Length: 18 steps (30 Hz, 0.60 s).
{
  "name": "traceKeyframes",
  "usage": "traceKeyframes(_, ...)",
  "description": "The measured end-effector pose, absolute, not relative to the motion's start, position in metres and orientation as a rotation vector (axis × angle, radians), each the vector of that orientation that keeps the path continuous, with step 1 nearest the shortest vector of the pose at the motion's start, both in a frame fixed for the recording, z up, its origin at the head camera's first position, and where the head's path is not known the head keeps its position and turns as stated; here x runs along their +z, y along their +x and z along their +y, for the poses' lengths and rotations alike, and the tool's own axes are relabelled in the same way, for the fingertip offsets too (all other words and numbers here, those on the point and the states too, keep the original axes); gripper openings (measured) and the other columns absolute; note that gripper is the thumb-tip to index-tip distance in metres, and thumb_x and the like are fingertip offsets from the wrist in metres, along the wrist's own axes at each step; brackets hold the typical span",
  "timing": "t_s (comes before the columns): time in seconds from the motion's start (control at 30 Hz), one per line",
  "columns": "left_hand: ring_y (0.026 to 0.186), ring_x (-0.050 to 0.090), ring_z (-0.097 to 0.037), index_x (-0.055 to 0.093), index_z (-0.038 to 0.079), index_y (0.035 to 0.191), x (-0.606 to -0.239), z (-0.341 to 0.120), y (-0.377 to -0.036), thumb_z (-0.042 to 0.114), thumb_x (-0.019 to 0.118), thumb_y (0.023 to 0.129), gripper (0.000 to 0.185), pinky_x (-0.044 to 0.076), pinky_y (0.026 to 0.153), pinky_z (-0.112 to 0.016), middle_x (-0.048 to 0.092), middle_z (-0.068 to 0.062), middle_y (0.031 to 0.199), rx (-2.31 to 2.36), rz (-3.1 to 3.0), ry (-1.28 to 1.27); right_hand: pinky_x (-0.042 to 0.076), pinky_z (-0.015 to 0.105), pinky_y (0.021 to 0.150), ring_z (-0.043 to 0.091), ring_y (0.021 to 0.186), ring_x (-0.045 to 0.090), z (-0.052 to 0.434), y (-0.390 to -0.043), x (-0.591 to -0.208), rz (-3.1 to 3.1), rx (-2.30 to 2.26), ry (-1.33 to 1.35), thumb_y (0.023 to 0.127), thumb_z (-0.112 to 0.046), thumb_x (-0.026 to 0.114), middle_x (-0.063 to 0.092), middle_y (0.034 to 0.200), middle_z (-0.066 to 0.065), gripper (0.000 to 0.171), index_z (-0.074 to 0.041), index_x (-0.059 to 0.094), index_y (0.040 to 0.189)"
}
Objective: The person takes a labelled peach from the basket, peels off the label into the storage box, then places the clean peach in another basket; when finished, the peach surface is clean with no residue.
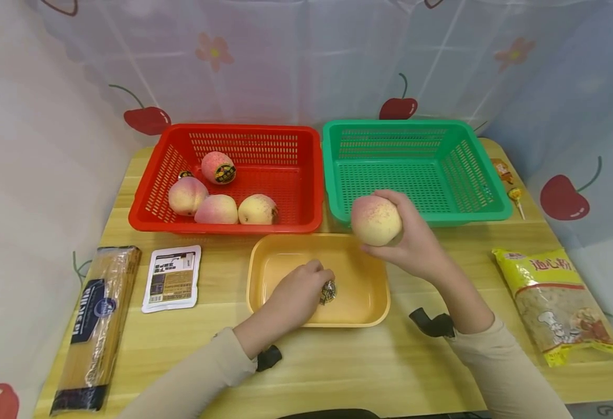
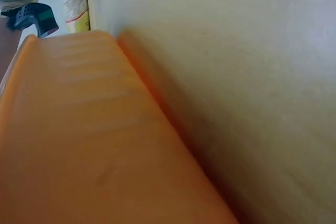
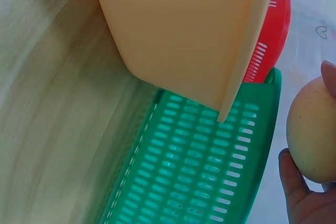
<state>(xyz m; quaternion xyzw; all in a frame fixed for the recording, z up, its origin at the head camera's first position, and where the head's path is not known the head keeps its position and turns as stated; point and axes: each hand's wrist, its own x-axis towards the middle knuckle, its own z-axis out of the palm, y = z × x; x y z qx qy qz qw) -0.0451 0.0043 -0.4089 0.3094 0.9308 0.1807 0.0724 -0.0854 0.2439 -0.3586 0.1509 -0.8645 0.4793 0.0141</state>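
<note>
My right hand (image 1: pixel 411 241) grips a pale yellow and pink peach (image 1: pixel 376 220), held up over the right end of the orange tray and the near rim of the green basket (image 1: pixel 418 218). In the right wrist view the same peach (image 3: pixel 314 129) shows at the right edge, between thumb and fingers. Inside the orange tray (image 1: pixel 269 240), my left hand (image 1: pixel 298 294) has curled fingers on a small item in a shiny dark-patterned wrapper (image 1: pixel 328 292), partly hidden by the hand. Only the tray's outer wall (image 2: pixel 94 124) shows in the left wrist view.
Several peaches (image 1: pixel 216 209) lie in the red basket (image 1: pixel 243 228), back left. Left stand a spaghetti pack (image 1: pixel 96 326) and a flat white packet (image 1: pixel 172 278). Right are a pasta bag (image 1: pixel 557 302), a lollipop (image 1: pixel 516 198) and a small orange packet (image 1: pixel 502 170).
</note>
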Motion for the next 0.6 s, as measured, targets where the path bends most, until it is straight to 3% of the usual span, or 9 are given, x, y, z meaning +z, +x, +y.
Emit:
traceKeyframes(0.27, 0.103, 0.065, -0.024, 0.069, 0.011, 0.119, -0.377, -0.003, -0.047, 0.005, 0.073, 0.086, 0.034, 0.058, 0.087, -0.036, 0.067, -0.006, 0.115, 0.678, 2.813, 0.89, 0.051, 0.055, 0.096, 0.032, 0.124, 0.052, 0.249, -0.086, -0.359, -2.703, 1.52, 0.416, 0.072, -0.015, 0.09, 0.038, 0.149, 0.011, 0.098, -0.015, 0.032, 0.15)
traceKeyframes(0.6, 0.117, 0.058, -0.032, 0.061, 0.003, 0.132, -0.32, -0.011, -0.073, 0.016, 0.071, 0.09, 0.045, 0.049, 0.105, -0.042, 0.062, -0.012, 0.13, 0.668, 2.992, 0.874, 0.052, 0.036, 0.088, 0.022, 0.119, 0.051, 0.258, -0.091, -0.358, -2.638, 1.547, 0.391, 0.073, -0.006, 0.085, 0.038, 0.148, 0.003, 0.091, -0.022, 0.035, 0.148)
